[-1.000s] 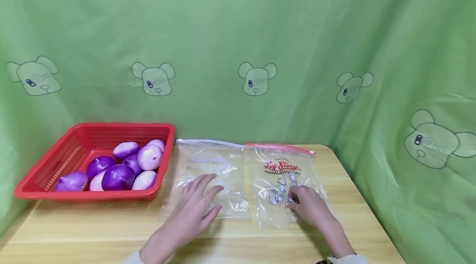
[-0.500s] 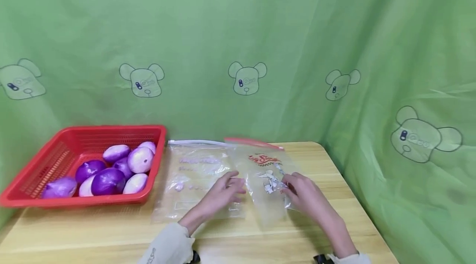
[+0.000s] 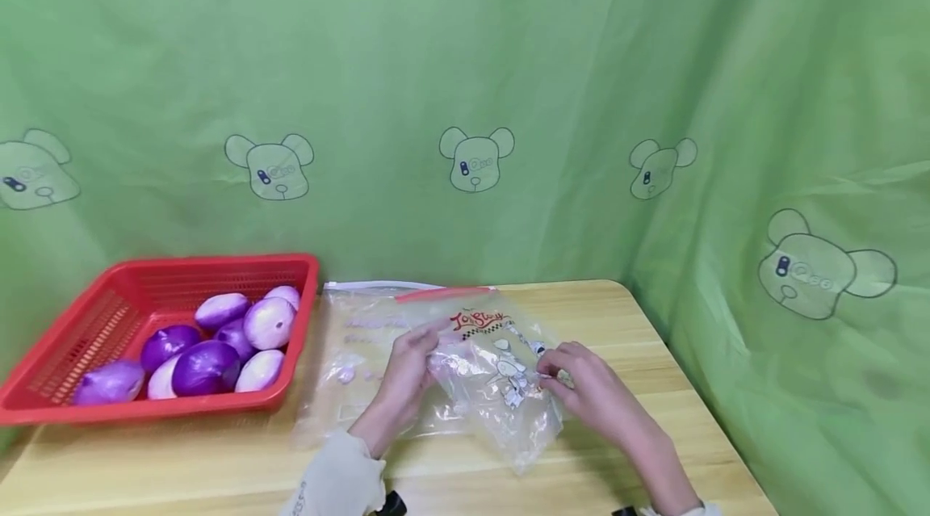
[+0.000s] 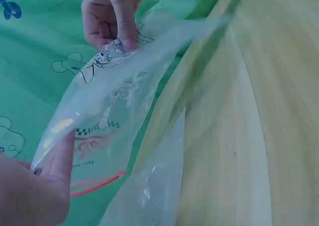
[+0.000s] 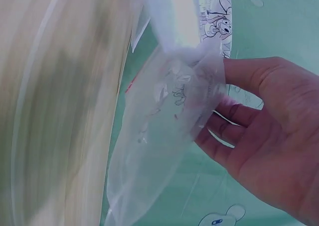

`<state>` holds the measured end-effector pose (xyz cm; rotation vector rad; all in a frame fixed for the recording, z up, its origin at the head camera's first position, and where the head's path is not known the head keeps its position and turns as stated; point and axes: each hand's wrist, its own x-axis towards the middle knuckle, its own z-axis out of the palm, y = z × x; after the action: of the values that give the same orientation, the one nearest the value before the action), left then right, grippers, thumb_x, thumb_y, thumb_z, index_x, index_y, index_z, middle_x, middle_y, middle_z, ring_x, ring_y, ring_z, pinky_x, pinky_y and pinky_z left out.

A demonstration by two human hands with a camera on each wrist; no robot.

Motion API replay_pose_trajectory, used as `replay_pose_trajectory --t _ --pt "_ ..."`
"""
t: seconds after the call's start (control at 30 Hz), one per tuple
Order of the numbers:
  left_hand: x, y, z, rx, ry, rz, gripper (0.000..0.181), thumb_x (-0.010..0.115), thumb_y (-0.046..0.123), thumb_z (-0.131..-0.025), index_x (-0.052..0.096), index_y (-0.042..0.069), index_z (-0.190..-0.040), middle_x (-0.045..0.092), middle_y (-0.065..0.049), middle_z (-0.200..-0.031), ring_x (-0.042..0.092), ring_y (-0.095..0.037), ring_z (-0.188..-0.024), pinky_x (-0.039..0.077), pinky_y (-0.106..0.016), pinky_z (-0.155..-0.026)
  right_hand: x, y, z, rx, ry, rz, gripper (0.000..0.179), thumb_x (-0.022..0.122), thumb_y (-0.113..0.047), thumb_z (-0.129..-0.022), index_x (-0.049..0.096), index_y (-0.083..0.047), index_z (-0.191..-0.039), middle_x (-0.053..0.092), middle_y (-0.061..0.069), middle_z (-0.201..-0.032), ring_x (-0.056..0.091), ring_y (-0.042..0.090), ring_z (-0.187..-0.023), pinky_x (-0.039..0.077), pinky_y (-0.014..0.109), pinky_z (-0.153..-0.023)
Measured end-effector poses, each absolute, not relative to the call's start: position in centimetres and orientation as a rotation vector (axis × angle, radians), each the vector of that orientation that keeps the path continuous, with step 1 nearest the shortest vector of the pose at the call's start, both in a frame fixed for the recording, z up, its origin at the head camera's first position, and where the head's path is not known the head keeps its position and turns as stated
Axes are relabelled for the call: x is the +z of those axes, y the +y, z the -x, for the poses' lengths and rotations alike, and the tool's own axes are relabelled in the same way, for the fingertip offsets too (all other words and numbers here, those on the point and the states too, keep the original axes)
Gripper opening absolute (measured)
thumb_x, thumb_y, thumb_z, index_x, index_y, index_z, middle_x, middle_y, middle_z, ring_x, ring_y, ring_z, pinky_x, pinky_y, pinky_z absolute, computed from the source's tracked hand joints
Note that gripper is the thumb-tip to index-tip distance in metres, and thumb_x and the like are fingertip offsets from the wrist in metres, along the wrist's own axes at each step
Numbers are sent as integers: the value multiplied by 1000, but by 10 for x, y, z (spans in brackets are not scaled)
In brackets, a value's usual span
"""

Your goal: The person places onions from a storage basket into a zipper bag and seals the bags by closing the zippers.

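A clear zip bag [image 3: 519,435] with a red zip strip and a red "Toy Story" print is raised and tilted over the table. My right hand [image 3: 592,387] pinches its right side between thumb and fingers, beside the printed figures; the right wrist view shows the plastic bunched at those fingertips. At the bag's left edge, my left hand [image 3: 403,375] holds the plastic, its fingers partly hidden by the film. Beneath and to the left, a second clear zip bag [image 3: 345,395] with a white zip strip lies flat on the table, partly covered by the first.
On the left stands a red plastic basket [image 3: 218,262] holding several purple onions [image 3: 207,367]. The wooden table [image 3: 218,476] runs up to a green curtain [image 3: 378,56] printed with bear heads, which also closes off the right side.
The red-zip bag has been lifted off the table and drawn left across the white-zip bag. My left hand has moved right to its left edge. The head view has shifted slightly.
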<state>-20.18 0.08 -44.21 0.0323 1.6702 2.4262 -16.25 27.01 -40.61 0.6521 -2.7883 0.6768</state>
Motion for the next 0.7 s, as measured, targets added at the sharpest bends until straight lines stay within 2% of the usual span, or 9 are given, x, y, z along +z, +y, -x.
replay_pose_trajectory --t 0.17,0.2,0.3,0.33,0.4,0.47,0.53,0.57,0.7 --pt "-438 -8 193 2469 1757 -54 34 43 9 -105 58 -2 -134 38 4 -76 33 -1 -53 41 -15 -49 -401 259 153 645 -2815 -715 13 80 -19 -83 72 -19 -94 65 -12 -89 61 9 -88 57 33 -80" --pt "-437 -10 191 2476 1767 -64 34 42 8 -105 58 -3 -133 44 5 -77 35 -2 -54 46 -16 -52 -400 257 151 646 -2819 -726 13 79 -23 -85 72 -18 -95 65 -12 -90 61 9 -90 57 34 -81" --pt "-434 -17 187 2471 1811 -119 34 41 7 -106 58 -1 -134 53 2 -88 51 -6 -58 59 -25 -67 -395 251 145 669 -2817 -716 24 70 -40 -92 73 -18 -100 68 -10 -96 62 9 -96 56 35 -85" --pt "-432 -19 185 2471 1833 -147 34 40 7 -106 58 -1 -134 52 0 -89 58 -10 -62 60 -30 -73 -393 249 144 681 -2809 -709 28 67 -43 -94 73 -18 -102 69 -9 -98 62 10 -97 56 36 -85" --pt "-427 -23 179 2489 1859 -184 34 40 7 -106 57 0 -135 61 -8 -104 70 -22 -76 59 -37 -80 -387 243 141 694 -2796 -684 35 60 -48 -97 73 -17 -107 69 -7 -105 62 10 -101 55 36 -87" --pt "-421 -27 174 2532 1856 -223 33 41 7 -106 57 -1 -134 63 -18 -108 72 -28 -89 59 -39 -82 -377 235 139 697 -2775 -663 38 57 -49 -98 72 -16 -111 69 -5 -111 62 10 -106 55 37 -90" --pt "-414 -32 169 2591 1836 -256 32 43 6 -105 57 -2 -133 65 -22 -119 72 -30 -96 58 -40 -83 -364 225 138 689 -2753 -661 41 57 -49 -98 70 -15 -116 68 -5 -116 62 11 -108 54 37 -92" --pt "-411 -34 167 2622 1814 -268 32 44 6 -105 57 -3 -133 63 -21 -127 72 -29 -96 58 -40 -83 -357 219 137 684 -2738 -666 43 57 -50 -98 69 -14 -119 68 -4 -118 62 11 -110 54 37 -93" --pt "-400 -43 164 2761 1720 -286 28 48 5 -103 56 -7 -128 67 -17 -123 72 -25 -99 58 -41 -85 -330 191 136 636 -2674 -727 47 57 -48 -98 64 -14 -130 66 0 -127 60 17 -117 51 41 -99"
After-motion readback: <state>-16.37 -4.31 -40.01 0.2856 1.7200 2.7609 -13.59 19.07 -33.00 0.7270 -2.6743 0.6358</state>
